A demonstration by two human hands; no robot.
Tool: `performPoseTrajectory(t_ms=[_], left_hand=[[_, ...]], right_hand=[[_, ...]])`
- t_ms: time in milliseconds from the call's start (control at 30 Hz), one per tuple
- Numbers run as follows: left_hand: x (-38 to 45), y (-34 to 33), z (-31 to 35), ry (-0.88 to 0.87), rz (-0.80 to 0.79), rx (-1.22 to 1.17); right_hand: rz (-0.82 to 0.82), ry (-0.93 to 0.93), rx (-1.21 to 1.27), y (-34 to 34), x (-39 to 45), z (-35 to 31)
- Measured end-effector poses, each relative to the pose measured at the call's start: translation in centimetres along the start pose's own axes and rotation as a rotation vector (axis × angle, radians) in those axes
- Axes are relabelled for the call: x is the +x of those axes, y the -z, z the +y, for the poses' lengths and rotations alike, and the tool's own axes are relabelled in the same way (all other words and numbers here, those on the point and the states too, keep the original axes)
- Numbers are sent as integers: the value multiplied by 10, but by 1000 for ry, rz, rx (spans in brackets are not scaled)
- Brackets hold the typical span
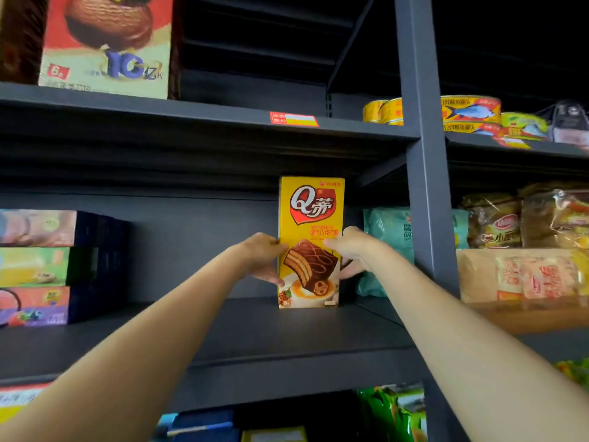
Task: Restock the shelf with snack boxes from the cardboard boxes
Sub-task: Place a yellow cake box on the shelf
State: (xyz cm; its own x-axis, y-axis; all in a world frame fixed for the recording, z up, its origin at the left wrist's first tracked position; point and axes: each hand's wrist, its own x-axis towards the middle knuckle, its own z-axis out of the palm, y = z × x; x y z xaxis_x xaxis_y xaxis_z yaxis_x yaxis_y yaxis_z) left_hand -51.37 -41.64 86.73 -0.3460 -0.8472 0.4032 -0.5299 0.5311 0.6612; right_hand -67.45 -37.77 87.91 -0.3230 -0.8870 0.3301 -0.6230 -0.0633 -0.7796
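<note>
Dark metal shelf (287,339) hides its back in shadow; stacked boxes (35,266) at left blur. Yellow snack box (310,218) stands upright on it, gripped by left hand (261,256) and right hand (349,248), whose fingers seemingly curl behind. Teal bag (387,237) sits just beside.

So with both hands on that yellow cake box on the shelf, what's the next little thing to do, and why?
Probably let go. The yellow box already stands upright with its bottom edge on the dark shelf, front facing out, and the left hand and right hand only steady its sides. The shelf beside it is bare, so another box likely follows.
</note>
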Motion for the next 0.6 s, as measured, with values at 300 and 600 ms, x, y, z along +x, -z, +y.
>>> performPoseTrajectory(t_ms=[300, 600], left_hand=[[34, -16, -14, 3, 12, 594], [27, -8, -7, -28, -115, 732]], right_hand=[[145, -15, -148, -22, 35, 4], [129, -25, -177, -24, 34, 8]])
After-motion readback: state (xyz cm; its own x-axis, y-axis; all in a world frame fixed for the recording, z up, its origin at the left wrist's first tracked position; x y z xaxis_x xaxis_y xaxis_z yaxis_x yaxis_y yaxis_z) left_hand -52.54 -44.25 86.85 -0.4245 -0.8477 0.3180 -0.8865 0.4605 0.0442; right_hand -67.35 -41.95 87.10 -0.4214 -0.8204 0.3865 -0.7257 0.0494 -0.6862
